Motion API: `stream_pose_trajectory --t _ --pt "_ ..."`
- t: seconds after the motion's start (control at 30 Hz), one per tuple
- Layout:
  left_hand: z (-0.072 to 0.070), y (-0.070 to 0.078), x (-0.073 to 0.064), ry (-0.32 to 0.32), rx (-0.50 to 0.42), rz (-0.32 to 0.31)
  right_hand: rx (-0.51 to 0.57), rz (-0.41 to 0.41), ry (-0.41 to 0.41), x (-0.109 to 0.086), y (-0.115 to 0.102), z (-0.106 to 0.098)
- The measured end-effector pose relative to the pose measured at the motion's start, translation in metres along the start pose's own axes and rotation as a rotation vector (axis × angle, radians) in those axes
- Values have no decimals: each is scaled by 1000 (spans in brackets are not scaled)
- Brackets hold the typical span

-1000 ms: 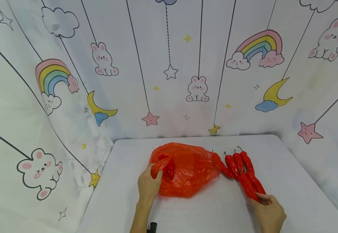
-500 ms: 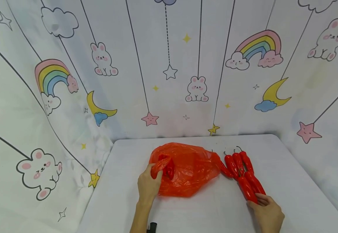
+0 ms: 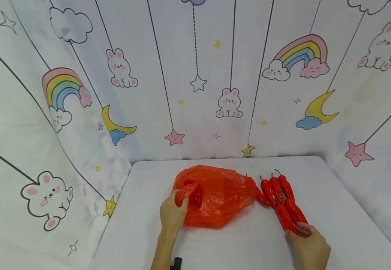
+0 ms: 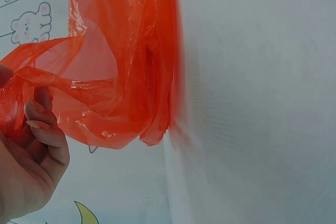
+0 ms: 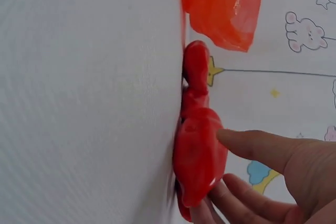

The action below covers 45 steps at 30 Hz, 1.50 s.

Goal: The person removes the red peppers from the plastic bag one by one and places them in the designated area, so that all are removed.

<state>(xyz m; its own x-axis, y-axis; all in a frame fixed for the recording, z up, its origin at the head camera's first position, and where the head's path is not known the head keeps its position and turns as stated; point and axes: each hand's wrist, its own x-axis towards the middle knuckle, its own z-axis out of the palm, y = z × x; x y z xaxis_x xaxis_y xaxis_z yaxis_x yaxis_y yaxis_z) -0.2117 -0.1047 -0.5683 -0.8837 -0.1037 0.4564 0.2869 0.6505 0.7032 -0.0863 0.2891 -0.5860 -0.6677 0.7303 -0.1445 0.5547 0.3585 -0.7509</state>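
Note:
My left hand [image 3: 172,215] grips the gathered edge of a thin red plastic bag [image 3: 229,191], which lies puffed out on the table. A red chili pepper [image 3: 196,197] shows in the fold by my fingers. In the left wrist view, the left hand [image 4: 34,177] bunches the film between thumb and curled fingers. To the right, my right hand [image 3: 311,245] pinches the lower end of a glossy red chili pepper [image 3: 285,219]. Several more chili peppers [image 3: 268,189] lie beside and beyond it, stems away from me. The right wrist view shows thumb and fingers on the pepper's [image 5: 197,150] sides.
All of this lies on a white table [image 3: 235,247] with rounded far corners. One chili pepper [image 3: 262,197] rests against the bag's right end. Behind stands a pale backdrop [image 3: 202,123] with cartoon rabbits and rainbows. A small black object [image 3: 176,263] sits by the left forearm.
The chili pepper in my right hand has come slightly nearer and down, so its stem end shows apart from the farther ones. My left hand and the bag keep their place.

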Motion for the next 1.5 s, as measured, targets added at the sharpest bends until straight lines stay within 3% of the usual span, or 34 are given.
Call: stream_pose_trajectory --t 0.17,0.3,0.4,0.77,1.0,1.3,1.5 --pt "0 0 0 -2 3 2 -6 -48 52 -3 -14 -11" --pt "-1 1 0 -5 6 -1 1 -167 133 -8 -28 -20" --pt "-1 0 0 -2 3 -4 -11 -258 138 -11 -41 -21" --pt "-2 -2 -1 7 1 -10 27 -510 -89 -32 -89 12" --pt "-3 -1 0 3 -5 -8 47 -545 -260 -35 -109 44" --pt "-2 1 -1 2 9 -7 56 -649 -353 -39 -135 92" --pt "-2 3 -2 11 7 2 47 -670 -437 -40 -147 124"
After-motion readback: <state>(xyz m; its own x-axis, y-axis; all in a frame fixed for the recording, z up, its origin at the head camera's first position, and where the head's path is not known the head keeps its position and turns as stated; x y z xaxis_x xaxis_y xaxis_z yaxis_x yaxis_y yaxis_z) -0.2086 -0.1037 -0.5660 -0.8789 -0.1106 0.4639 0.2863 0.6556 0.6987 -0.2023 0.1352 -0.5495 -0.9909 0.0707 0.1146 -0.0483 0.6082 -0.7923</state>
